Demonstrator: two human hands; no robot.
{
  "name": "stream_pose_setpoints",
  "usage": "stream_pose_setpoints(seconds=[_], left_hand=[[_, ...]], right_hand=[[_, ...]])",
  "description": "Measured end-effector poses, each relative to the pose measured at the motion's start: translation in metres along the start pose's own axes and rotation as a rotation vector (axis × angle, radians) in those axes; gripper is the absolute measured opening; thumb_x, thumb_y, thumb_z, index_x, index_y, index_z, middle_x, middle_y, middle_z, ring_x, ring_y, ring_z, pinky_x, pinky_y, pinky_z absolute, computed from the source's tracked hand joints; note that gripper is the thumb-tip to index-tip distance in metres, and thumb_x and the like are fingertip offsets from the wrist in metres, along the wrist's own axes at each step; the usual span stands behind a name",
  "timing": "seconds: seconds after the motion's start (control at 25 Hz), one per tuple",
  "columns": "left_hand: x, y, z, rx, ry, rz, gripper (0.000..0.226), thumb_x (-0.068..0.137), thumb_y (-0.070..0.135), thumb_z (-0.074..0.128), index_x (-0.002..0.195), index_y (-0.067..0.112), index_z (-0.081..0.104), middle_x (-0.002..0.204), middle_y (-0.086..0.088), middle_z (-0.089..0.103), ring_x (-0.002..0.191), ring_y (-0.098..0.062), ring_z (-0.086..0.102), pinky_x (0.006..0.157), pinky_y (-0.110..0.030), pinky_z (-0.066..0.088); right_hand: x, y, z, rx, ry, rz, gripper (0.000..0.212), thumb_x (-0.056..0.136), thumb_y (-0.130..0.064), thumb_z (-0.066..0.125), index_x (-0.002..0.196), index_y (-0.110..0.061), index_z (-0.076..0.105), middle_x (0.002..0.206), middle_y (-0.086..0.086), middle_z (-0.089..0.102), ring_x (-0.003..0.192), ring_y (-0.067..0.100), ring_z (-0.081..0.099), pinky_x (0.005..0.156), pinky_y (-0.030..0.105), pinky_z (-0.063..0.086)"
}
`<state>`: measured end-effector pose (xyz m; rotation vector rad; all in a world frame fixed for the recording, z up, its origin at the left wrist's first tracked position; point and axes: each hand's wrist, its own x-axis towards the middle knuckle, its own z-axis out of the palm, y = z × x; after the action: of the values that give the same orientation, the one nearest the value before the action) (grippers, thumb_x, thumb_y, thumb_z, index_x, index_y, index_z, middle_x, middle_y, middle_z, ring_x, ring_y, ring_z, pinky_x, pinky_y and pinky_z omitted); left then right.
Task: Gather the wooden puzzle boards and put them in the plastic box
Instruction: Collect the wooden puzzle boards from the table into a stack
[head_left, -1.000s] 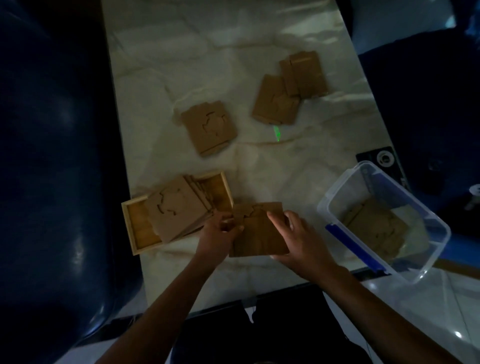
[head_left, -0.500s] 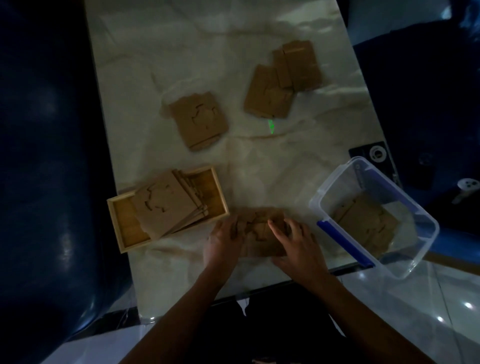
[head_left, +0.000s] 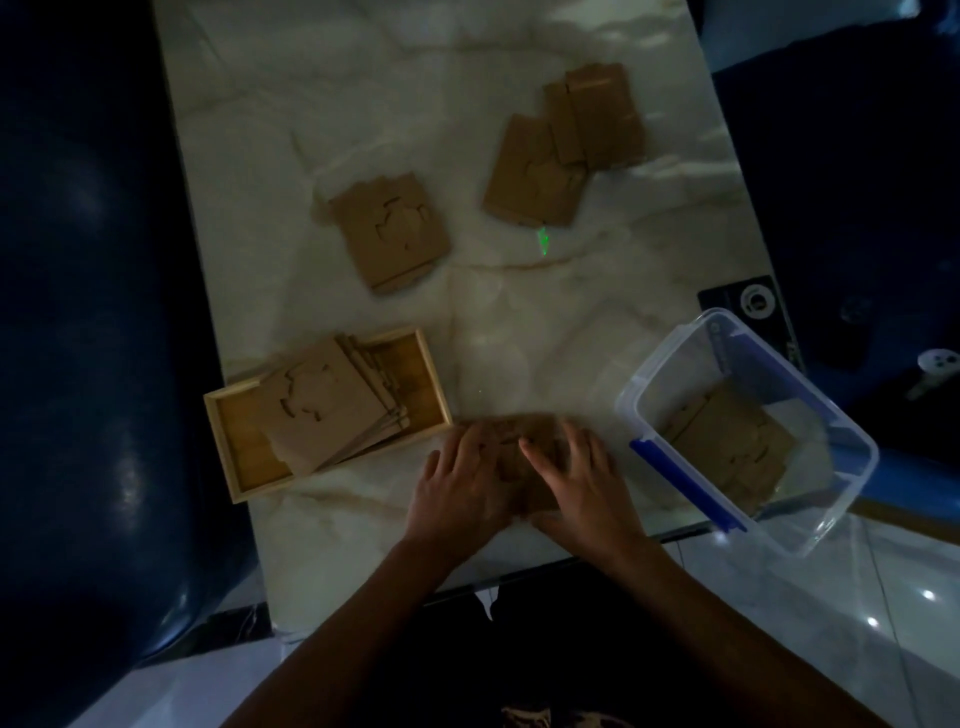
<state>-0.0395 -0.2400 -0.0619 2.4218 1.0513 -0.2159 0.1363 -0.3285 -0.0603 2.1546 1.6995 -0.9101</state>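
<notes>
Left hand (head_left: 460, 486) and right hand (head_left: 582, 488) flat, fingers spread, pressing a puzzle board (head_left: 522, 441) onto the surface (head_left: 519, 338) near its front edge, between wooden tray (head_left: 221, 431) and plastic box (head_left: 857, 457), bare marble beyond.

Both forearms are bare, no sleeves, and the left hand (head_left: 462, 488) and right hand (head_left: 587, 488) are ungloved.
</notes>
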Motion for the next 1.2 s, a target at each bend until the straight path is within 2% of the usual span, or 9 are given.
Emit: stream_pose_setpoints(seconds=[0.16, 0.28, 0.52, 0.68, 0.84, 1.0, 1.12, 1.2], left_hand=[[-0.001, -0.002, 0.005, 0.027, -0.077, -0.027, 0.089, 0.072, 0.068, 0.063, 0.143, 0.021, 0.041, 0.149, -0.009, 0.040, 0.138, -0.031, 0.035, 0.101, -0.043, 0.045], [0.000, -0.001, 0.006, 0.026, -0.094, -0.032, 0.094, 0.067, 0.064, 0.071, 0.145, 0.025, 0.036, 0.150, -0.010, 0.038, 0.138, -0.034, 0.036, 0.102, -0.045, 0.045], [0.001, 0.001, 0.005, 0.037, -0.127, -0.036, 0.093, 0.067, 0.067, 0.070, 0.144, 0.024, 0.041, 0.151, -0.013, 0.038, 0.139, -0.035, 0.035, 0.104, -0.047, 0.043], [0.003, 0.003, 0.001, 0.044, -0.128, -0.023, 0.093, 0.070, 0.063, 0.069, 0.146, 0.018, 0.040, 0.153, -0.013, 0.038, 0.140, -0.035, 0.034, 0.105, -0.046, 0.043], [0.014, 0.006, -0.003, 0.038, -0.106, 0.007, 0.086, 0.076, 0.061, 0.066, 0.145, 0.014, 0.043, 0.153, -0.014, 0.039, 0.141, -0.035, 0.036, 0.107, -0.046, 0.042], [0.023, 0.009, -0.007, 0.083, -0.134, 0.027, 0.080, 0.072, 0.055, 0.072, 0.140, 0.017, 0.052, 0.154, -0.016, 0.040, 0.141, -0.037, 0.038, 0.109, -0.050, 0.040], [0.027, 0.009, -0.006, 0.124, -0.169, 0.058, 0.084, 0.067, 0.057, 0.076, 0.137, 0.015, 0.055, 0.150, -0.018, 0.045, 0.137, -0.039, 0.043, 0.106, -0.048, 0.043], [0.031, 0.008, -0.007, 0.143, -0.186, 0.060, 0.091, 0.062, 0.062, 0.077, 0.136, 0.015, 0.056, 0.147, -0.018, 0.049, 0.134, -0.039, 0.047, 0.103, -0.047, 0.046]], right_hand=[[0.001, 0.000, 0.003, 0.001, -0.004, 0.005, 0.093, 0.084, -0.065, 0.061, 0.155, -0.048, 0.003, 0.165, 0.023, 0.002, 0.149, 0.045, 0.011, 0.115, 0.056, 0.028], [0.002, -0.001, 0.004, 0.024, -0.005, 0.009, 0.096, 0.082, -0.069, 0.061, 0.155, -0.049, 0.003, 0.165, 0.022, 0.000, 0.149, 0.044, 0.010, 0.114, 0.057, 0.027], [0.003, -0.005, 0.000, 0.042, 0.007, 0.030, 0.091, 0.077, -0.062, 0.070, 0.153, -0.045, 0.023, 0.163, 0.026, 0.013, 0.145, 0.048, 0.021, 0.109, 0.058, 0.034], [0.003, -0.005, -0.004, 0.012, -0.020, 0.026, 0.089, 0.085, -0.060, 0.064, 0.155, -0.045, 0.012, 0.165, 0.023, 0.003, 0.149, 0.045, 0.013, 0.113, 0.057, 0.028], [0.007, -0.008, -0.019, -0.001, -0.007, 0.044, 0.086, 0.086, -0.052, 0.066, 0.156, -0.033, 0.022, 0.165, 0.025, 0.001, 0.150, 0.046, 0.008, 0.114, 0.058, 0.028], [0.016, -0.014, -0.035, -0.034, -0.010, -0.017, 0.070, 0.085, -0.036, 0.068, 0.147, -0.017, 0.042, 0.162, 0.024, 0.022, 0.149, 0.044, 0.017, 0.113, 0.056, 0.031], [0.026, -0.013, -0.046, -0.040, 0.019, -0.019, 0.054, 0.076, -0.026, 0.073, 0.127, -0.012, 0.059, 0.145, 0.027, 0.044, 0.134, 0.047, 0.041, 0.101, 0.053, 0.044], [0.033, -0.011, -0.051, -0.050, 0.035, -0.034, 0.044, 0.075, -0.025, 0.072, 0.115, -0.012, 0.062, 0.134, 0.024, 0.051, 0.123, 0.044, 0.049, 0.093, 0.050, 0.048]])
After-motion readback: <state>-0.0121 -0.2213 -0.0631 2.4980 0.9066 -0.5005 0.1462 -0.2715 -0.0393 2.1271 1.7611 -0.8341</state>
